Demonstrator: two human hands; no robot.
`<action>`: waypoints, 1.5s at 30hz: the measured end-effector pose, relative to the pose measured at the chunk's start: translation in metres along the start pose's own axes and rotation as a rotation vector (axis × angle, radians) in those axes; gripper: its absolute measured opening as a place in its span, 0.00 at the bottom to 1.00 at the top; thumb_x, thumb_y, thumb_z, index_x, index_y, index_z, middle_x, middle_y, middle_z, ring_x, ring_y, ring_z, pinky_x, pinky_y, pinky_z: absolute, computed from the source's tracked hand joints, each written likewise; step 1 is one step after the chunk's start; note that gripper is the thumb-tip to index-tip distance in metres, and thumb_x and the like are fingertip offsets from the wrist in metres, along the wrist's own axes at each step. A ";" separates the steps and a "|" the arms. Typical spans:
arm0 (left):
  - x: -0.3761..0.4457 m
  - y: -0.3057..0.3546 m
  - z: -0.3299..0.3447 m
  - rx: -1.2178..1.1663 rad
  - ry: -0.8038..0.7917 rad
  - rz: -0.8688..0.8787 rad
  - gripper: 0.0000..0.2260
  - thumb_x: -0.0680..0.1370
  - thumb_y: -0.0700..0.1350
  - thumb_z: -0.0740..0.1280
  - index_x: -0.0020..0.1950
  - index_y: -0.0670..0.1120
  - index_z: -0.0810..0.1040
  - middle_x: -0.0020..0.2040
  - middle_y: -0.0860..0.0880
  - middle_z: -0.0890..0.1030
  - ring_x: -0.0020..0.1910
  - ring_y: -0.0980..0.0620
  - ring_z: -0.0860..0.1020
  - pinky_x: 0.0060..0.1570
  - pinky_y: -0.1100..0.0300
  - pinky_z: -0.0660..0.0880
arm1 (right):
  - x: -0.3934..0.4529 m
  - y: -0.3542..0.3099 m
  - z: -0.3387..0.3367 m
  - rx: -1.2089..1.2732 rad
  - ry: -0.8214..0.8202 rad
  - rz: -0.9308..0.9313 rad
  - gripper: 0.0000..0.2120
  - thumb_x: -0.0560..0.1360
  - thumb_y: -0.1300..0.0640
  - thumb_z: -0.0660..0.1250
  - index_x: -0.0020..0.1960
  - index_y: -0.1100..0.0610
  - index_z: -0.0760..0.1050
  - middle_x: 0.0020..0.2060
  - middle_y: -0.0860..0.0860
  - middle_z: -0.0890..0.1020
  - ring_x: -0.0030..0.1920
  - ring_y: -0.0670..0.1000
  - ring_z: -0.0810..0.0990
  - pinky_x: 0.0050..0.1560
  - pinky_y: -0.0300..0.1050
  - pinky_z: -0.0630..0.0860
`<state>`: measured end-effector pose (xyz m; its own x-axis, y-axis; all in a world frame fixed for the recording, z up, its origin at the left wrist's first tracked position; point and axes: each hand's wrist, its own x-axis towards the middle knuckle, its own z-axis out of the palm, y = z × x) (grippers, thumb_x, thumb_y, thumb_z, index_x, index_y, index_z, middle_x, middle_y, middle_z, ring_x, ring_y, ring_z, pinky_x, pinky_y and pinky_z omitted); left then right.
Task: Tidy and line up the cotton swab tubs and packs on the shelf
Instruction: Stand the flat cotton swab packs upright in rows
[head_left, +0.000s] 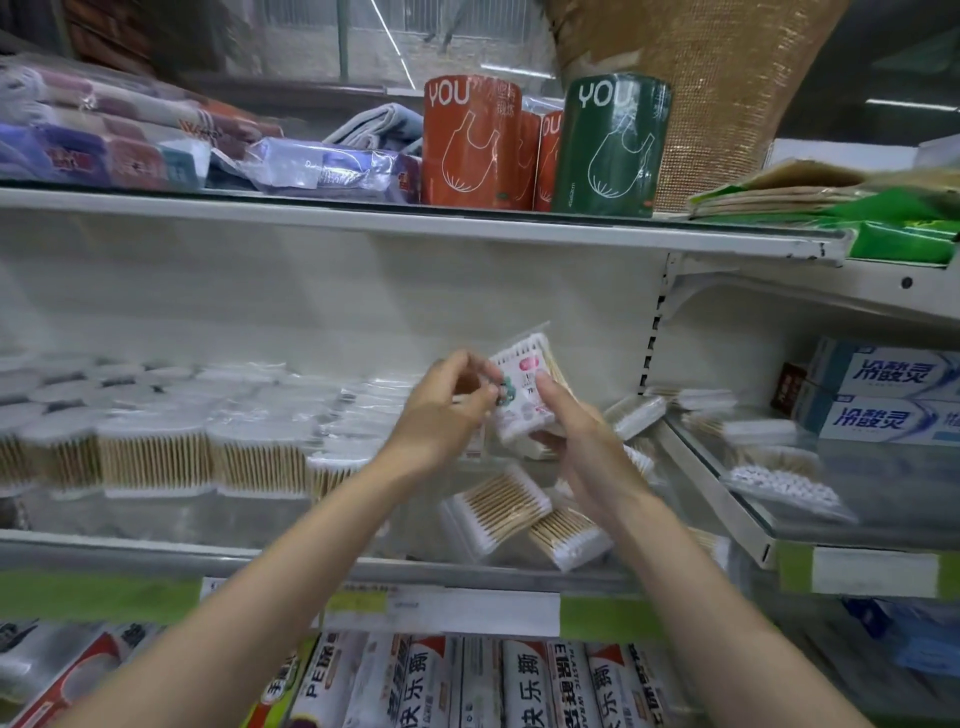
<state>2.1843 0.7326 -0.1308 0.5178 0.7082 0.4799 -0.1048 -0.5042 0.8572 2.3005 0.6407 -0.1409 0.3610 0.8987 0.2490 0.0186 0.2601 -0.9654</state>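
On the top shelf, "YOU" stood in white on the orange roll (470, 143) and again on the green roll (613, 145), each above a line drawing of a bag; the smaller print beside it I could not read. To my right, the toothpaste boxes (888, 395) carried "冷酸灵" in blue. Below, the cling-film boxes (524, 686) showed "快乐", "PLASTIC WRAP" and, on one, "PE". The label on the cotton swab pack (524, 387) in my fingers (553, 395) was too blurred to read.

Both hands, left hand (445, 410) and right hand (587, 441), hold a swab pack (522, 387) above the shelf (156, 558), beside stacked tubs (150, 447).
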 end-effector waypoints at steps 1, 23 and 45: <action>0.005 0.002 -0.008 0.043 -0.024 0.033 0.07 0.77 0.38 0.65 0.46 0.50 0.72 0.43 0.47 0.76 0.41 0.51 0.77 0.39 0.60 0.75 | 0.002 -0.005 0.000 0.001 -0.030 -0.007 0.15 0.78 0.50 0.60 0.54 0.60 0.78 0.41 0.53 0.85 0.42 0.50 0.83 0.39 0.42 0.79; 0.041 -0.016 -0.057 1.117 -0.326 0.096 0.11 0.76 0.42 0.61 0.54 0.50 0.79 0.54 0.50 0.80 0.54 0.49 0.73 0.52 0.56 0.67 | 0.063 0.024 0.025 -0.958 0.131 0.111 0.17 0.70 0.63 0.72 0.53 0.58 0.65 0.49 0.56 0.80 0.49 0.57 0.80 0.52 0.55 0.79; -0.003 -0.016 0.008 1.023 -0.578 0.040 0.13 0.78 0.43 0.57 0.62 0.46 0.72 0.55 0.43 0.77 0.51 0.45 0.75 0.50 0.55 0.72 | 0.033 0.014 -0.011 -0.864 0.227 0.034 0.10 0.73 0.66 0.61 0.52 0.57 0.68 0.46 0.57 0.82 0.48 0.54 0.80 0.44 0.44 0.75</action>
<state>2.1907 0.7346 -0.1474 0.8655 0.4860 0.1214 0.4647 -0.8695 0.1675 2.3224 0.6700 -0.1471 0.5487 0.7855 0.2863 0.6670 -0.2048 -0.7164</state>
